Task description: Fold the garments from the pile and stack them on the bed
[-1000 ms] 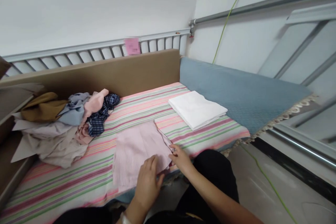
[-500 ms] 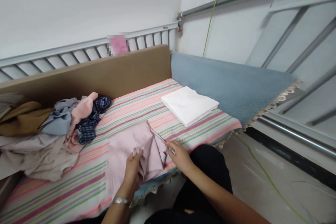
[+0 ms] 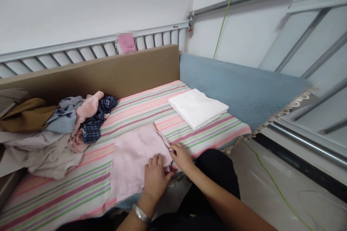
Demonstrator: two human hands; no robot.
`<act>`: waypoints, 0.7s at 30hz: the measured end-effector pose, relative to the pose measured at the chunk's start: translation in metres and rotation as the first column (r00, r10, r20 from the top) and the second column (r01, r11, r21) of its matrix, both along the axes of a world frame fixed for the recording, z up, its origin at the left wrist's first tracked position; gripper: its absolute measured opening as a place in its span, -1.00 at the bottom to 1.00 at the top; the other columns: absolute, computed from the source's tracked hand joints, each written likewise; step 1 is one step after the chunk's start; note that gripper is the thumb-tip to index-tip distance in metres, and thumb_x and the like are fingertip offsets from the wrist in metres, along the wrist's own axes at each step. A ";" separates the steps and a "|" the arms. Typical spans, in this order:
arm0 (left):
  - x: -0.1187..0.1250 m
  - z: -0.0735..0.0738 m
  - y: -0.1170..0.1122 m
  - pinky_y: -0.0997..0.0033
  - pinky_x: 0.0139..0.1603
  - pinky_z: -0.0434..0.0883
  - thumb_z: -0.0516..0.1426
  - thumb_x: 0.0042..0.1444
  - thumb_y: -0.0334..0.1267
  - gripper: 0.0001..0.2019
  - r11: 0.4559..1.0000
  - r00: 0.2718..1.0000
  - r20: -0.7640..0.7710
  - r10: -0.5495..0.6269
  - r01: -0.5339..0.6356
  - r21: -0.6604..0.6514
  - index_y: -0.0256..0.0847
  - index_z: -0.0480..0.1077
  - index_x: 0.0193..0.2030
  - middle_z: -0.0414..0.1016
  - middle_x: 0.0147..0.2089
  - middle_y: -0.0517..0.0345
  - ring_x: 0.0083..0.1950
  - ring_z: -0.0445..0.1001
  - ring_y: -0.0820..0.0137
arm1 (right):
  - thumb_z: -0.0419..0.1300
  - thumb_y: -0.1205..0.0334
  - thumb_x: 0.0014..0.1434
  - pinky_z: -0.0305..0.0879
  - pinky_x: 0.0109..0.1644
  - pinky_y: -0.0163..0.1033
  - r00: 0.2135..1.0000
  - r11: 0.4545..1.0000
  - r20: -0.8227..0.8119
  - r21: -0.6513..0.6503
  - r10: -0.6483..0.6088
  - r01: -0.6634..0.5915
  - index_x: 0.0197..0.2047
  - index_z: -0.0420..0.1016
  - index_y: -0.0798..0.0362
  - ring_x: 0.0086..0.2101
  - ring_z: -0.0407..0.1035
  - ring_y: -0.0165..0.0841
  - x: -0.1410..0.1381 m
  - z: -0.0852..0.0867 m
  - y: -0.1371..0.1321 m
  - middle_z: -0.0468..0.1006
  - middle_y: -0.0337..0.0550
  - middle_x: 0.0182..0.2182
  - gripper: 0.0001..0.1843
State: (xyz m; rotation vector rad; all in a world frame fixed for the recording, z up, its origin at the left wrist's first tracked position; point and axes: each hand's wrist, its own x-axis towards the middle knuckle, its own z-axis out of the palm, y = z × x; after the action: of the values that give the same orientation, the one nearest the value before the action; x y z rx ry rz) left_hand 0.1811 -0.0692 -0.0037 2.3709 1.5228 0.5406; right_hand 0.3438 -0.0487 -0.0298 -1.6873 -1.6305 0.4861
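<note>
A pale pink crinkled cloth garment lies folded on the striped cover near the front edge of the seat. My left hand, with a silver bracelet at the wrist, rests flat on its lower right part, fingers stretched out and holding nothing. At the garment's right edge my right hand is closed, pinching the border between thumb and fingers. Just beyond, a folded white cloth lies flat, apart from both hands.
A heap of loose clothes lies at the left, with a mustard garment, a navy plaid one and a beige one. A brown backrest stands behind the striped cover. A blue padded armrest cover is at the right.
My left hand has released the bunched fabric, moved right and flattened onto the garment. The garment's folds now lie smoother. My right hand stays at the right edge.
</note>
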 end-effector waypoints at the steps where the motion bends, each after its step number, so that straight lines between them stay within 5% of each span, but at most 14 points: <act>1: 0.003 0.000 -0.004 0.03 0.02 0.30 0.16 -0.02 -0.23 -0.49 1.000 0.995 -0.103 -0.007 0.009 0.020 -0.24 0.29 0.12 0.36 0.12 -0.12 0.08 0.29 0.05 | 0.11 0.38 0.10 0.25 -0.05 -0.19 1.000 1.000 -0.007 -0.009 -0.008 0.008 -0.25 0.54 0.04 -0.19 0.33 -0.28 0.000 0.001 0.001 0.50 -0.10 -0.27 -0.80; 5: -0.001 -0.003 -0.001 0.13 0.03 0.30 0.03 -0.03 -0.50 -0.49 0.999 0.989 -0.139 -0.041 0.038 -0.020 -0.19 0.31 0.12 0.36 0.14 -0.04 0.08 0.30 0.15 | 0.13 0.30 0.13 0.23 -0.10 -0.23 0.999 0.999 -0.045 -0.035 -0.006 0.005 -0.31 0.56 0.03 -0.23 0.34 -0.30 0.003 0.004 0.003 0.52 -0.12 -0.32 -0.84; 9: -0.019 -0.011 0.023 0.15 0.09 0.30 0.01 0.08 -0.35 -0.73 0.980 0.949 0.314 0.038 0.026 -0.198 -0.21 0.48 -0.15 0.49 -0.06 -0.05 0.00 0.39 0.22 | 0.10 0.28 0.15 0.21 -0.19 -0.27 0.998 0.999 -0.062 -0.042 0.019 -0.021 -0.40 0.56 0.03 -0.29 0.35 -0.33 0.005 0.007 0.005 0.53 -0.17 -0.41 -0.79; 12: -0.031 -0.011 0.035 0.14 -0.02 0.39 0.07 0.08 -0.11 -0.68 0.846 0.662 0.652 0.370 0.050 -0.531 -0.30 0.45 -0.15 0.55 -0.23 -0.05 -0.14 0.48 0.20 | 0.10 0.28 0.15 0.20 -0.21 -0.28 0.997 0.999 -0.080 -0.043 0.025 -0.029 -0.41 0.56 0.04 -0.31 0.35 -0.34 0.006 0.007 0.007 0.54 -0.19 -0.42 -0.79; 14: -0.037 -0.008 0.038 0.19 -0.06 0.43 0.11 0.07 -0.11 -0.64 0.722 0.395 0.696 0.599 0.109 -0.683 -0.30 0.40 -0.06 0.56 -0.20 -0.04 -0.17 0.52 0.24 | 0.10 0.30 0.14 0.20 -0.21 -0.29 0.996 0.999 -0.088 -0.041 0.027 -0.031 -0.39 0.57 0.04 -0.31 0.36 -0.35 0.006 0.006 0.007 0.56 -0.20 -0.40 -0.79; 16: -0.041 -0.003 0.037 0.25 -0.03 0.44 0.12 0.07 -0.18 -0.64 0.662 0.200 0.673 0.712 0.127 -0.739 -0.26 0.36 -0.01 0.55 -0.12 -0.03 -0.14 0.53 0.30 | 0.10 0.31 0.14 0.21 -0.22 -0.29 0.996 0.999 -0.089 -0.040 0.032 -0.036 -0.40 0.57 0.04 -0.32 0.37 -0.35 0.006 0.006 0.007 0.56 -0.20 -0.41 -0.79; 18: -0.042 0.002 0.035 0.29 0.00 0.44 0.12 0.08 -0.22 -0.68 0.651 0.106 0.661 0.743 0.116 -0.751 -0.23 0.36 -0.02 0.54 -0.06 -0.01 -0.11 0.53 0.34 | 0.11 0.31 0.14 0.23 -0.19 -0.28 0.996 0.999 -0.083 -0.036 0.031 -0.034 -0.40 0.58 0.02 -0.30 0.37 -0.34 0.004 0.008 0.006 0.56 -0.19 -0.40 -0.79; 21: -0.040 0.005 0.033 0.28 -0.01 0.45 0.12 0.08 -0.22 -0.70 0.659 0.065 0.668 0.741 0.116 -0.743 -0.22 0.37 -0.03 0.54 -0.08 0.02 -0.12 0.53 0.34 | 0.12 0.30 0.15 0.23 -0.06 -0.21 0.999 1.000 -0.042 0.022 0.023 -0.022 -0.35 0.60 0.00 -0.18 0.37 -0.30 0.000 0.013 0.003 0.55 -0.11 -0.22 -0.80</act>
State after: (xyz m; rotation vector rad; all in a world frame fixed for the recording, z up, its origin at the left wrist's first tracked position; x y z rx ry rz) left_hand 0.1408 -0.0362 0.0016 0.5419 1.1659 1.1379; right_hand 0.3437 -0.0458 -0.0169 -1.6338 -1.6204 0.5108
